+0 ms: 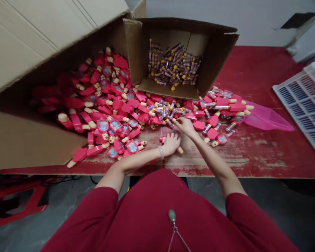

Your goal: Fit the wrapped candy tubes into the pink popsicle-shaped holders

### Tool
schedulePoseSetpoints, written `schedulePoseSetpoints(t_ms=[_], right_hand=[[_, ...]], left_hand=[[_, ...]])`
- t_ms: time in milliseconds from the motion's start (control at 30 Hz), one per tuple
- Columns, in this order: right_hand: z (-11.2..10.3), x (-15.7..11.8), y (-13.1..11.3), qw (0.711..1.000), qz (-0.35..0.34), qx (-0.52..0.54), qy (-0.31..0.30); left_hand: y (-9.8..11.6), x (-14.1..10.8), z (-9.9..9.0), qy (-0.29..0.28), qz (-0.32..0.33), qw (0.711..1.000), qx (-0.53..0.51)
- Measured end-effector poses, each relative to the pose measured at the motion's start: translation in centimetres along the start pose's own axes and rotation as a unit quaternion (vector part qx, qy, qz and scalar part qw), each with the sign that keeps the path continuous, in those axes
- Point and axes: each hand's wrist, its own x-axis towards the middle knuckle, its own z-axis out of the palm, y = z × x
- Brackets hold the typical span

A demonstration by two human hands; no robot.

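Note:
My left hand is closed over a pink plastic toy with a tan handle, low on the table. The handle's end sticks out on the right and some pink shows on the left; the palm hides the rest. Just beyond it, the fingers of my right hand pinch a small clear tube with a yellow cap by its end. Similar tubes lie in a loose heap ahead of that hand. Pink toys with tan handles, some showing a blue picture, are piled to the left.
A cardboard box with many tubes stands behind the heap. At left, a larger carton lies open toward the pile. More toys and a pink translucent bag are on the right. A white slatted crate sits at the red table's far right.

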Motion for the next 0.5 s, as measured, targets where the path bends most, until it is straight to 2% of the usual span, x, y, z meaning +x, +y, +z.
schedulePoseSetpoints(t_ms=[100,167,200,233,267,333,367,400,433,467,500], right_hand=[[2.6,1.2,-2.2,0.994,0.046,-0.089,-0.038],[3.2,0.9,-2.3,0.996,0.055,-0.070,-0.021],[3.2,0.2,-2.0,0.998,0.055,-0.035,-0.006],[3.1,-0.8,-1.8,0.999,0.050,0.012,0.008],[2.9,-2.0,-1.6,0.997,0.040,0.066,0.017],[2.5,-5.0,-1.6,0.986,0.001,0.168,0.018],[2.2,-6.5,-2.0,0.978,-0.025,0.205,0.013],[1.9,-7.9,-2.5,0.973,-0.049,0.227,0.008],[1.6,-9.1,-3.2,0.969,-0.069,0.235,0.008],[1.4,-10.1,-3.9,0.969,-0.083,0.231,0.020],[1.2,-10.8,-4.6,0.970,-0.095,0.219,0.040]], left_hand=[[-1.5,-3.2,-1.3,0.028,0.028,0.997,-0.064],[-2.7,-4.8,-2.6,0.115,0.008,0.976,-0.184],[-3.4,-5.4,-3.4,0.180,-0.030,0.946,-0.267],[-3.9,-5.7,-4.2,0.249,-0.082,0.896,-0.358],[-4.4,-5.7,-5.0,0.311,-0.140,0.826,-0.449],[-5.1,-5.1,-6.5,0.395,-0.232,0.649,-0.608],[-5.2,-4.5,-7.2,0.410,-0.252,0.564,-0.672],[-5.2,-3.8,-7.8,0.410,-0.259,0.490,-0.724],[-5.1,-3.1,-8.3,0.401,-0.259,0.430,-0.766],[-4.9,-2.4,-8.6,0.388,-0.262,0.384,-0.796],[-4.6,-1.9,-8.9,0.375,-0.269,0.350,-0.815]])
